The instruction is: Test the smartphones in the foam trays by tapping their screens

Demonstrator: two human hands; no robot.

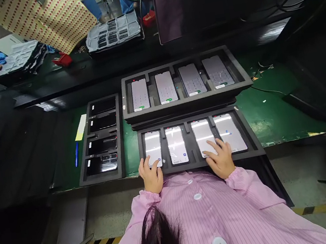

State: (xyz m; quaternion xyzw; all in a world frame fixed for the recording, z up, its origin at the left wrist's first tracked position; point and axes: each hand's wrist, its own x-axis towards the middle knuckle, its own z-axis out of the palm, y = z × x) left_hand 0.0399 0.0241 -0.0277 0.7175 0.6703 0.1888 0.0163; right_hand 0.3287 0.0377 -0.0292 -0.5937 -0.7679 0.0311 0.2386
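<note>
Along the bench's near edge lies a black foam tray (191, 150) with several lit smartphones in a row. My left hand (151, 177) rests over the lower end of the leftmost phone (153, 142), fingers apart, a fingertip near the screen's bottom corner. Over the lower part of the third phone (201, 131) is my right hand (222, 160), its fingers spread on or just above the glass; I cannot tell which fingertips touch. Between my hands, the second phone (176, 145) shows a white screen, as does the rightmost phone (230, 133). Neither hand holds anything.
Behind stands a stack of foam trays (187, 104), the top one holding phones showing keypads. A left-hand tray (121, 146) holds dark phones. Beside it lie a blue pen (76, 155) and a yellow-white strip (81, 128). A dark monitor (207, 0) overhangs the back; a cable (267, 90) runs right.
</note>
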